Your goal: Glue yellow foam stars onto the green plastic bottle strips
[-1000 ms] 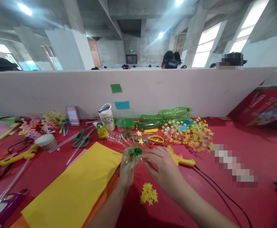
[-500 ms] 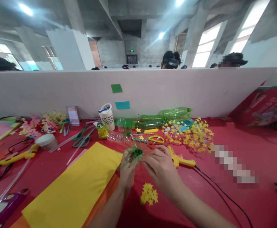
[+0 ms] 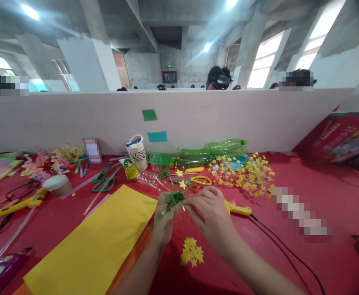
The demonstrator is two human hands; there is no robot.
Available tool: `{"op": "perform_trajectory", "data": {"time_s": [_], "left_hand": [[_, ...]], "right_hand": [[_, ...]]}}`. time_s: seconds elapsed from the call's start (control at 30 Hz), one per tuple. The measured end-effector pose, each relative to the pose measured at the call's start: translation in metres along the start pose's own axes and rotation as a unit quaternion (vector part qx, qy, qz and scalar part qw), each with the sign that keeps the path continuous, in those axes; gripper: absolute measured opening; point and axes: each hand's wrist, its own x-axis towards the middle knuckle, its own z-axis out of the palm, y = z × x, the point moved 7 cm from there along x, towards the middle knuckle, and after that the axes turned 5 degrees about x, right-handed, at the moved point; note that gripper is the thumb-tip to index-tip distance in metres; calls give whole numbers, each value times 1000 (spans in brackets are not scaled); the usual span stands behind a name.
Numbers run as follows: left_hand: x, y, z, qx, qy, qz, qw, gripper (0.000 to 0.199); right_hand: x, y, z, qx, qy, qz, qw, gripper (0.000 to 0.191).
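A piece of green plastic bottle, cut into thin strips that fan outward, is held up over the red table. My left hand grips it from the left with its fingers wrapped round it. Two yellow stars show on strips at its far side. My right hand has its fingertips pinched at the right edge of the piece, on the strips. Below my hands lies a small pile of yellow paper stars. A yellow glue gun rests right of my right hand, partly hidden by it.
Yellow paper covers the left front of the red table. Behind are green bottles, a white cup, scissors and a cluster of starred strips. A white partition stands at the back.
My right hand has moved slightly left, closer to the middle of the green piece. The strips have turned a little and spread further to the upper left. The view has shifted slightly.
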Motion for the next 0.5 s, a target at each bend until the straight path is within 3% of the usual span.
{"op": "perform_trajectory", "data": {"time_s": [0.13, 0.37, 0.5], "left_hand": [[-3, 1, 9, -20, -26, -21, 999, 28], [-2, 0, 8, -10, -32, -3, 999, 26], [-2, -4, 6, -13, -20, -14, 1000, 31]], "right_hand": [[1, -1, -10, 7, 24, 22, 999, 12], [-1, 1, -10, 63, 59, 36, 996, 28], [-3, 3, -10, 70, 75, 44, 994, 24]]}}
